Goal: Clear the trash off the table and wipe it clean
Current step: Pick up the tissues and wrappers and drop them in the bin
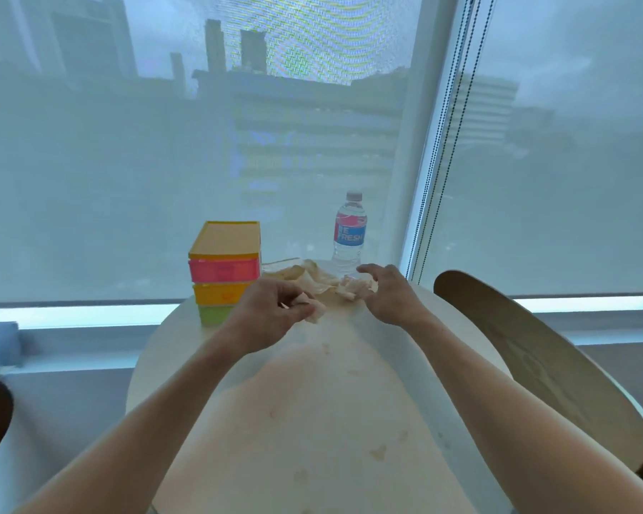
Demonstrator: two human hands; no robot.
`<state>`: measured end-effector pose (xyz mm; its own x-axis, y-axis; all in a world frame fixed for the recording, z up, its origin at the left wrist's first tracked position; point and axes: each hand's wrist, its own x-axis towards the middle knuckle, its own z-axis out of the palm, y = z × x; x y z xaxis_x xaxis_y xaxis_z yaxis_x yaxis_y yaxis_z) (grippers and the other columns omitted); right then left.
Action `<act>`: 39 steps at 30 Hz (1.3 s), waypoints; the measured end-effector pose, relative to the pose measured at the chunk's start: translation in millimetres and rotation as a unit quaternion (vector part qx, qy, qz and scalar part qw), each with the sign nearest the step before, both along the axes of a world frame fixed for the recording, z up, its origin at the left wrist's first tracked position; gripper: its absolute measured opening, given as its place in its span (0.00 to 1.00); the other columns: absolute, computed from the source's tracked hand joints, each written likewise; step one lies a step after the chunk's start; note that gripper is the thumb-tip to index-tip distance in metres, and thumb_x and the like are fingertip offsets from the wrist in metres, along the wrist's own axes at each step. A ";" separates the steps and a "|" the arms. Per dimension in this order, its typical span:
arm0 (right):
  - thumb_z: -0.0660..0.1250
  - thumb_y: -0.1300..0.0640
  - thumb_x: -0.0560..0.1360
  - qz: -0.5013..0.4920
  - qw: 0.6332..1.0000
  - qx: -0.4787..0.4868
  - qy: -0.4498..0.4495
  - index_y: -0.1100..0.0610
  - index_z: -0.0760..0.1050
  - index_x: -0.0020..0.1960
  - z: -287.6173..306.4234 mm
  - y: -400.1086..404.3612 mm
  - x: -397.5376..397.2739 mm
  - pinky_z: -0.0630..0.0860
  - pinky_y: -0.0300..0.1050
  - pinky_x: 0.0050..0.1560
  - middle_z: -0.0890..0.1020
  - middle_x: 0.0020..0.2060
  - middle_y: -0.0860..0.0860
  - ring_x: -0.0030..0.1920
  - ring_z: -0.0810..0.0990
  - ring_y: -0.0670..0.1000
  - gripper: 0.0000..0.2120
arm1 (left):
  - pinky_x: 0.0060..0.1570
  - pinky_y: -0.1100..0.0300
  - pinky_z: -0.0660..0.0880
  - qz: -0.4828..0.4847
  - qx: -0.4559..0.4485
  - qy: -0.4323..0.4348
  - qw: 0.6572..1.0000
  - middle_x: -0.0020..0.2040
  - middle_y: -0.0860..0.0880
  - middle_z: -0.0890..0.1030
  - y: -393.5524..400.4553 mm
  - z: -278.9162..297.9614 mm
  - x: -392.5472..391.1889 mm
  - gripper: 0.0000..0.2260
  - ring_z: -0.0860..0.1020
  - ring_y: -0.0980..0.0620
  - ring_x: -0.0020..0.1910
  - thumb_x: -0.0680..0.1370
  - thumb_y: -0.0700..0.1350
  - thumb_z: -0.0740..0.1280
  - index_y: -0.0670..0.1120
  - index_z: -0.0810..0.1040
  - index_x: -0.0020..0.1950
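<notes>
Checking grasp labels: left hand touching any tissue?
Touching. Head view shows the left hand pinching a crumpled tissue between its fingers above the table.

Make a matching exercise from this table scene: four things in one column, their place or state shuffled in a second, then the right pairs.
Things:
1. water bottle
2. stack of coloured boxes
3. left hand
4. right hand

Place or state:
A. pinches a crumpled tissue
B. stands upright at the table's far edge, cap on
C. fingers spread over crumpled paper
D. far left part of the table

Pairs: 1-B, 2-D, 3-A, 4-C
</notes>
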<state>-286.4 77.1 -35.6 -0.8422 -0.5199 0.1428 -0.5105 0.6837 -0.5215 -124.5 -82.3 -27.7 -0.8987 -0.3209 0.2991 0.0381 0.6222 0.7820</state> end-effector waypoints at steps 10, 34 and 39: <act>0.64 0.60 0.74 -0.019 0.998 -0.049 0.025 0.51 0.82 0.55 -6.6 0.3 -2.6 0.74 0.43 0.53 0.84 0.51 0.53 0.53 0.81 0.55 0.14 | 0.41 0.71 0.73 0.014 0.007 -0.002 1.000 0.40 0.50 0.86 8.5 4.0 8.3 0.12 0.78 0.63 0.34 0.72 0.43 0.75 0.37 0.79 0.34; 0.78 0.55 0.69 -0.003 0.925 -0.350 -0.150 0.58 0.81 0.43 5.8 202.5 82.7 0.74 0.35 0.34 0.83 0.36 0.53 0.31 0.76 0.46 0.09 | 0.58 0.58 0.76 0.007 0.054 -0.038 0.998 0.42 0.54 0.86 182.0 4.9 53.2 0.03 0.83 0.57 0.48 0.74 0.45 0.74 0.47 0.86 0.43; 0.75 0.59 0.72 0.008 0.883 -0.419 -0.213 0.59 0.81 0.41 1.8 245.4 101.3 0.71 0.36 0.33 0.80 0.32 0.51 0.31 0.74 0.47 0.05 | 0.56 0.60 0.76 -0.004 0.059 -0.037 0.998 0.42 0.57 0.85 228.3 5.3 70.4 0.04 0.82 0.59 0.46 0.74 0.45 0.74 0.47 0.86 0.39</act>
